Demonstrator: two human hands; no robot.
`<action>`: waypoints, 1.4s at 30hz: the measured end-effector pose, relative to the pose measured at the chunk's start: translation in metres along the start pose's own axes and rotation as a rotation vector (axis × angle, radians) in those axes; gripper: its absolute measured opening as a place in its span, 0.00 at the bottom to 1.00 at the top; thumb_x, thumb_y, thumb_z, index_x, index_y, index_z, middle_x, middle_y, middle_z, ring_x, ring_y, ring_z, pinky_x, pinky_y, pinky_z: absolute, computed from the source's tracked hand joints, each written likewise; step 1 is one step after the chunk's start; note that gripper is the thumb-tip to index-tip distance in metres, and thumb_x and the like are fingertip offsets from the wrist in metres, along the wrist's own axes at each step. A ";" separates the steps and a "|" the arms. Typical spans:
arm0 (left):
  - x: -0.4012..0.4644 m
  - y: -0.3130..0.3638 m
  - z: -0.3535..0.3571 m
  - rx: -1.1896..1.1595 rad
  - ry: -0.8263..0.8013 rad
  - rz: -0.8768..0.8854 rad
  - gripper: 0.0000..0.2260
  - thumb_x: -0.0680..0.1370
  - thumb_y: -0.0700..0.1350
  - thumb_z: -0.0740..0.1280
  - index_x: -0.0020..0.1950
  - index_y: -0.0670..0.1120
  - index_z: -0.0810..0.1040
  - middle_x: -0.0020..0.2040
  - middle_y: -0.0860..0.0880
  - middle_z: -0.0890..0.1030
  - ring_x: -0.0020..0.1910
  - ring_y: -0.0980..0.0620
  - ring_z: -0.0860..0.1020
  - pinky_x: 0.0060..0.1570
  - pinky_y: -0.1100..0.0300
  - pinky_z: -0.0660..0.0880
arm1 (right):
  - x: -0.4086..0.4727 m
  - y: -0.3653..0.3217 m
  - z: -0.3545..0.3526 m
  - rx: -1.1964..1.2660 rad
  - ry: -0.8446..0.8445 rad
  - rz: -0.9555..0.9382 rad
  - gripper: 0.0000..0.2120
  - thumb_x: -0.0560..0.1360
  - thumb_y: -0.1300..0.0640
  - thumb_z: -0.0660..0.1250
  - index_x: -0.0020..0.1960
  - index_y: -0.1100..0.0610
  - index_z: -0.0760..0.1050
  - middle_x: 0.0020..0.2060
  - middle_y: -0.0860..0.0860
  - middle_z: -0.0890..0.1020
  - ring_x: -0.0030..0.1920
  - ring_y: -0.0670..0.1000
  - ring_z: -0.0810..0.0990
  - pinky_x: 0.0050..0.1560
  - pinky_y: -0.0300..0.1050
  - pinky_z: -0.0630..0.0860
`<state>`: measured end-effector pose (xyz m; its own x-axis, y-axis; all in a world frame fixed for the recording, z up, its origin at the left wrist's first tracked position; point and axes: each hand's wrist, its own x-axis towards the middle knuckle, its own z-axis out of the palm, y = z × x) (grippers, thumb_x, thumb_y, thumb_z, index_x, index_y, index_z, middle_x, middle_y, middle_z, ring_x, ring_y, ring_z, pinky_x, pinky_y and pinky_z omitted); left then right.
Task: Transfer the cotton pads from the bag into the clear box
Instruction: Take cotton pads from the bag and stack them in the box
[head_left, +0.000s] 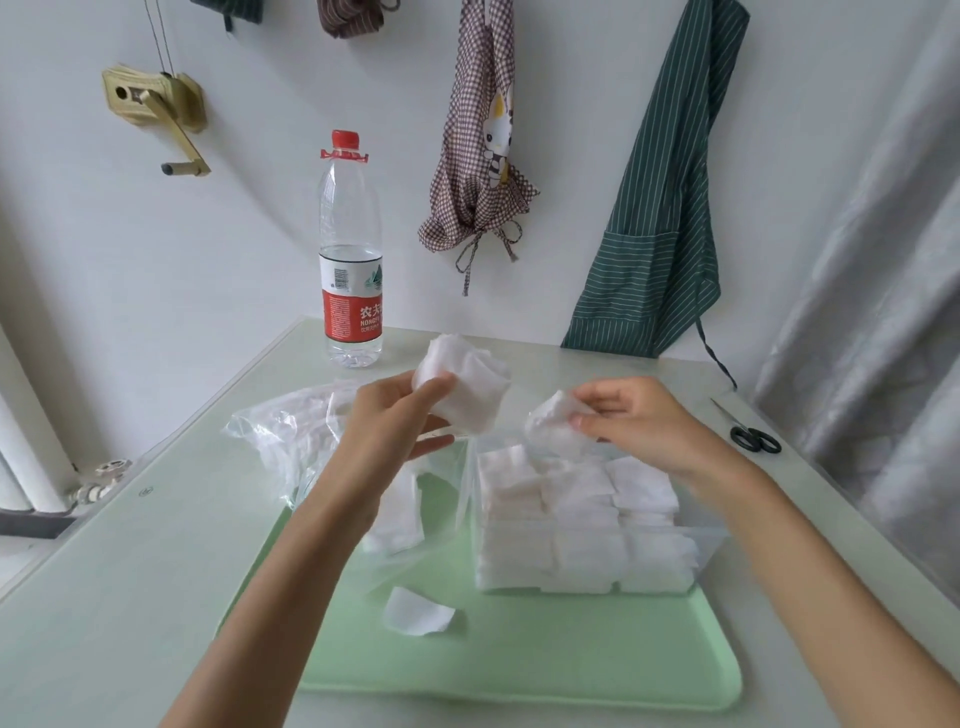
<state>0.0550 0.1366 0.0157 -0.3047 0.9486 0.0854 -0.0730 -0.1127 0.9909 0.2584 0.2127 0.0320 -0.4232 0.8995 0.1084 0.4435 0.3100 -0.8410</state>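
Listing near to far. Item one: a single loose pad (417, 618) lying on the green tray (545, 670) toward its near-left part, outside the box and unclaimed. Item two: the clear box (701, 540), standing on the tray's right side, stacked with cotton pads (571, 525) in rows that reach up to its rim (by appearance close to full, though its far wall is hard to make out). Item three: the bag (291, 436), crumpled on the table at the tray's far-left corner, with a small stack of pads (397, 519) remaining near its mouth; how many more lie inside cannot be told. Item four: the left hand (395, 421), thumb and fingers pinching a fanned bunch of pads (462, 382) held up over the tray's far edge. Item five: the right hand (639, 421), fingertips pinching a smaller clump (553, 428) just above the box's far-left corner. Item six: scissors (753, 436) by the table's right edge; a water bottle (352, 249) at the far edge.

Assessment: most of the transfer looks done. Left to go: both handfuls, the bag's remainder, the stray pad.
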 end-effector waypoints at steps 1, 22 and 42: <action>0.001 0.001 -0.002 0.003 0.001 0.000 0.05 0.79 0.44 0.64 0.47 0.50 0.79 0.45 0.47 0.84 0.44 0.53 0.84 0.45 0.63 0.81 | 0.005 0.003 0.002 -0.054 -0.049 0.004 0.12 0.75 0.65 0.66 0.46 0.48 0.79 0.44 0.42 0.82 0.46 0.41 0.80 0.47 0.29 0.75; 0.003 0.004 -0.010 -0.041 -0.043 -0.040 0.07 0.79 0.45 0.63 0.51 0.44 0.80 0.47 0.44 0.84 0.44 0.52 0.84 0.45 0.61 0.81 | 0.020 0.021 0.047 -0.606 -0.151 -0.228 0.07 0.73 0.53 0.70 0.50 0.47 0.83 0.44 0.43 0.80 0.43 0.43 0.78 0.49 0.44 0.77; -0.025 0.006 -0.005 0.026 -0.102 -0.028 0.09 0.79 0.45 0.63 0.51 0.43 0.81 0.48 0.43 0.84 0.47 0.49 0.83 0.47 0.60 0.81 | -0.096 0.009 0.043 -0.531 0.305 -0.499 0.05 0.70 0.57 0.71 0.43 0.47 0.82 0.38 0.37 0.80 0.40 0.33 0.73 0.41 0.29 0.70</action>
<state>0.0577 0.1102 0.0194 -0.2045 0.9766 0.0660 -0.0555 -0.0789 0.9953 0.2686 0.1162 -0.0089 -0.4699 0.6367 0.6114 0.6089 0.7352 -0.2977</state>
